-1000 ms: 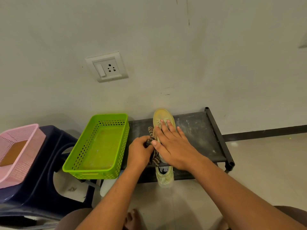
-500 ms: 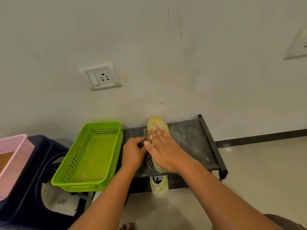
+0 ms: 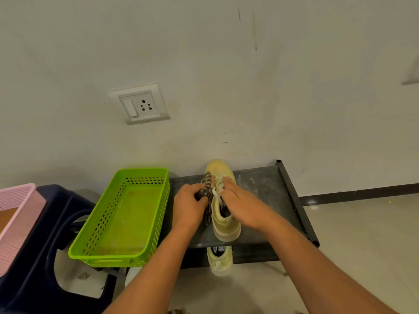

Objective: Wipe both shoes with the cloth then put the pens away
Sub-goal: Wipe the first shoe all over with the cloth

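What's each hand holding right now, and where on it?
Left hand grips the bunched striped cloth at its near end, against the shoe's side. Right hand rests on the yellow shoe, steadying its laced upper.

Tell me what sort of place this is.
Probably a room or entryway in a home, at floor level. A low dark shoe rack stands against a plain wall with a power socket, a yellow shoe on top, a second shoe below, and tiled floor beside it.

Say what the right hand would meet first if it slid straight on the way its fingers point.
The right hand lies on the yellow shoe, fingers pointing toward the toe. Going on, it would likely cross the toe cap, then meet the wall; depth is unclear.
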